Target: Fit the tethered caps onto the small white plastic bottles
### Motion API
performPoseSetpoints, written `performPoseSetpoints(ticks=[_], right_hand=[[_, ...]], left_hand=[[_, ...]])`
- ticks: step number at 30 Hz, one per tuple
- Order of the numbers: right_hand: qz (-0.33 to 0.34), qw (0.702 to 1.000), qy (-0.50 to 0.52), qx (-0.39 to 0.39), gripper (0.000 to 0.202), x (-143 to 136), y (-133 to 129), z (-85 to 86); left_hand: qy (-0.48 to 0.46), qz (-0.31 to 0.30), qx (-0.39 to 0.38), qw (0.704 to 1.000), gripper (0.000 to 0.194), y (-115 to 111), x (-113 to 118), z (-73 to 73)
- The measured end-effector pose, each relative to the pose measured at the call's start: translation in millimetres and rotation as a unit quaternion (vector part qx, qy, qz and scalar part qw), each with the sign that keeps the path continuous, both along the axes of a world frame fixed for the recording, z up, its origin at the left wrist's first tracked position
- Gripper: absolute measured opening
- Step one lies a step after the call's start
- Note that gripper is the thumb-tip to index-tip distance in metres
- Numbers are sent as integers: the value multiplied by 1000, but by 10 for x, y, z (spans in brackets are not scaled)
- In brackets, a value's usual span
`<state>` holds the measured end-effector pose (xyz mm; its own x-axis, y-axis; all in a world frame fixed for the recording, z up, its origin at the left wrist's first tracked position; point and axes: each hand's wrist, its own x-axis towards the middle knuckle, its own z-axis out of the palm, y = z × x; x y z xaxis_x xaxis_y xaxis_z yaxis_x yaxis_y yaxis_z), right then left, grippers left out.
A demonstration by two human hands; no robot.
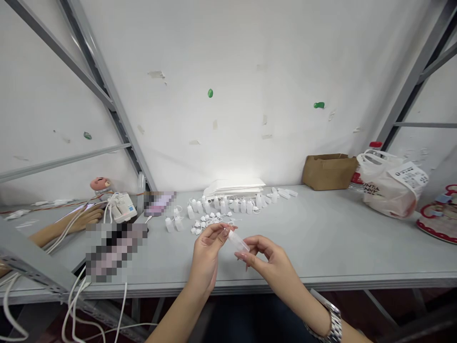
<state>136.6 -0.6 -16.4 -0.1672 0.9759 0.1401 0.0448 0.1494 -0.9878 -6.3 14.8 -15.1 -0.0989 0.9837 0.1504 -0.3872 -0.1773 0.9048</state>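
A small translucent squeeze bottle (238, 242) lies tilted between my two hands, just above the front of the grey table. My left hand (210, 243) pinches its white top end with thumb and fingers. Around the bottom end, the fingers of my right hand (266, 255) are closed. Beyond my hands lies a loose pile of small white caps (207, 221), some with thin loops. Several similar bottles (223, 206) stand in a row behind the caps, and a few lie on their sides at the right end. Two more bottles (169, 225) stand at the left.
White flat sheets (233, 187) are stacked by the wall. At the right are a brown paper bag (330, 171), a white plastic bag (389, 186) and a red-capped bottle (374, 145). Another person's hand (89, 214) rests at the left near a power strip (123, 208) and cables.
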Motion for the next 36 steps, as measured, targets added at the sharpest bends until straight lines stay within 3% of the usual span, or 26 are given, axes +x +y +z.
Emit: performPoseSetpoints(ticks=[5, 8, 10, 16, 20, 24, 29, 36], right_hand=[[84, 992, 74, -63, 26, 29, 21, 17], [178, 963, 157, -126, 28, 53, 48, 23], [206, 948, 185, -154, 28, 58, 61, 14], [155, 966, 163, -127, 27, 58, 98, -22], [82, 979, 161, -95, 27, 86, 123, 10], [24, 987, 155, -43, 26, 105, 116, 28], [32, 990, 135, -8, 23, 87, 68, 51], [67, 992, 105, -31, 28, 17, -1, 102]], left_hand=[[11, -15, 9, 1000, 11, -7, -3, 11], [25, -30, 18, 999, 11, -5, -17, 13], [50, -21, 26, 998, 10, 4, -31, 13], [126, 0, 7, 992, 19, 26, -88, 69], [62, 7, -16, 998, 34, 42, -137, 102], [-40, -34, -115, 992, 30, 49, -154, 101], [-88, -115, -160, 976, 21, 11, -98, 98], [-69, -34, -99, 992, 21, 18, -105, 100]])
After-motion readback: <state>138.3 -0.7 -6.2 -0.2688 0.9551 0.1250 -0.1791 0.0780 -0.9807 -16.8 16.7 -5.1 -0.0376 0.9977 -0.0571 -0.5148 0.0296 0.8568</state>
